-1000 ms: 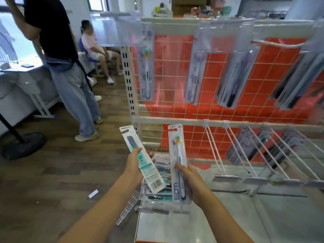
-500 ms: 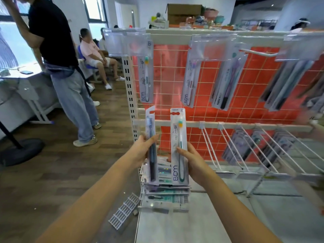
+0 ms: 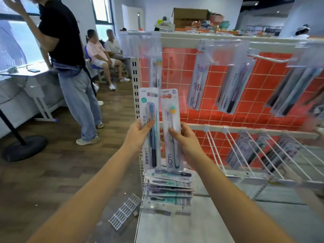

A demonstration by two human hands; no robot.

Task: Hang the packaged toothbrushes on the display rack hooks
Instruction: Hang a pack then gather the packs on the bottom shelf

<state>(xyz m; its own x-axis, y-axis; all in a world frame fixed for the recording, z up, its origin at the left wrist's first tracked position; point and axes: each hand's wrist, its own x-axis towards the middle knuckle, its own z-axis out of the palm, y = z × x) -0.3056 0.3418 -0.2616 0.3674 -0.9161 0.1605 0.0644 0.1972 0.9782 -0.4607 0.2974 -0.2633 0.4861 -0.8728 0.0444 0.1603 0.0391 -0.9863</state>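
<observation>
Pinched at mid-length, one pack per hand: left hand (image 3: pixel 138 135) held the Hane pack (image 3: pixel 150 127), right hand (image 3: pixel 185 137) the BDM pack (image 3: pixel 171 127). Both stood upright with hang-holes on top, probably so they'd slide straight onto a hook (image 3: pixel 270 59), above the spare stack (image 3: pixel 168 192) at the shelf's (image 3: pixel 192 225) front-left corner.

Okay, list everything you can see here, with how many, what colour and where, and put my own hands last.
Hane pack: one, white card, blue brush, held up upright, left of the BDM pack.
BDM pack: one, white card, yellow-headed brush, upright, in front of the rack.
Stack of packs: several, white and teal, on the grey shelf below the hands.
Hanging packs: several, clear and white, on the top hooks.
Empty hooks: several, white wire, lower rail.
Display rack: one, red grid back.
Small grille: one, white, on the wooden floor.
Bystanders: one stands, at least two sit, left.
Left hand: grips the Hane pack.
Right hand: grips the BDM pack.
</observation>
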